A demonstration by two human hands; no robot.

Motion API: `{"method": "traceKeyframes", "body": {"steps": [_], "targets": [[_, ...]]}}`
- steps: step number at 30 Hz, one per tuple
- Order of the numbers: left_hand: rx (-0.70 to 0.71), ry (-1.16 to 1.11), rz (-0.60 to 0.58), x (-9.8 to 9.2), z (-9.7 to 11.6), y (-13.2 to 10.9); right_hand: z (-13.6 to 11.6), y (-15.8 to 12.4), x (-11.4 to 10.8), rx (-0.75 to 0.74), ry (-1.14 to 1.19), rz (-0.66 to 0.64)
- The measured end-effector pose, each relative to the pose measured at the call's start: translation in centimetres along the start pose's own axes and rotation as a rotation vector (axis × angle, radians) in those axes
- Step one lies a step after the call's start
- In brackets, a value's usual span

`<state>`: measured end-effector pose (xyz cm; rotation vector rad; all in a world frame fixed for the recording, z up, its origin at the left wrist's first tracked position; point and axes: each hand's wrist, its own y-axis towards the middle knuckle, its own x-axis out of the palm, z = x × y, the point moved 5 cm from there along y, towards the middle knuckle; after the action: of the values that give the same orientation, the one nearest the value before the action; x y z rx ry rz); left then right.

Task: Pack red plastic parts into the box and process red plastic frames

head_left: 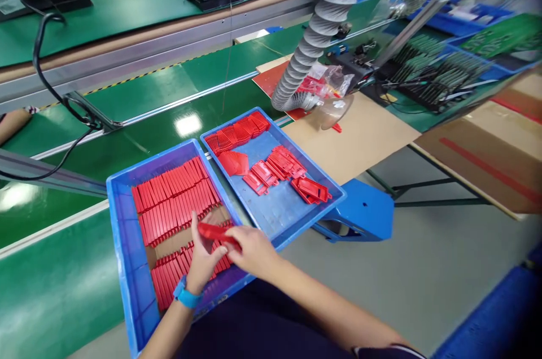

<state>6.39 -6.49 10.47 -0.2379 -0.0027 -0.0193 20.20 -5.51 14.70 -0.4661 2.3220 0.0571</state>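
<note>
Pinching a red plastic strip (pixel 218 236) at both ends, the left hand (pixel 204 257) and right hand (pixel 254 252) hold it steady just above the near blue tray (pixel 121 235), over rows of red strips (pixel 173 201), with a second tray (pixel 305 150) beyond.

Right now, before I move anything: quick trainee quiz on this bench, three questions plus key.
1. Which hand wears the blue wristband?
2. True or false: the left hand and the right hand are both on the red plastic part.
3. What stands by the right corner of the far blue tray? A: a blue stool. B: a red bin. C: a green crate.

Key: 1. Left. 2. True. 3. A.
</note>
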Motion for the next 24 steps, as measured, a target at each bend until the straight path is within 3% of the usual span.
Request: {"method": "traceKeyframes", "body": {"steps": [1,3,9,12,15,19,24], "targets": [[-0.053,-0.056,0.033,0.3,-0.1,0.0,-0.3,0.3,0.4,-0.026,-0.001,-0.025],[-0.177,-0.112,0.13,-0.4,-1.2,-0.2,1.9,0.8,-0.8,-0.003,-0.027,-0.047],[-0.367,-0.217,0.352,-6.0,-6.0,-2.1,21.3,0.9,-11.8,0.477,-0.288,0.071],[-0.397,-0.293,0.44,-7.4,-7.5,-3.2,27.9,0.0,-13.1,0.604,-0.379,0.023],[-0.407,-0.324,0.474,-7.4,-8.2,-3.7,31.1,-0.6,-11.7,0.641,-0.428,-0.021],[-0.397,-0.357,0.487,-7.2,-8.5,-3.6,33.1,-0.7,-10.1,0.657,-0.462,-0.064],[-0.396,-0.387,0.515,-7.7,-8.9,-3.7,34.5,-0.4,-10.7,0.688,-0.485,-0.091]]}}
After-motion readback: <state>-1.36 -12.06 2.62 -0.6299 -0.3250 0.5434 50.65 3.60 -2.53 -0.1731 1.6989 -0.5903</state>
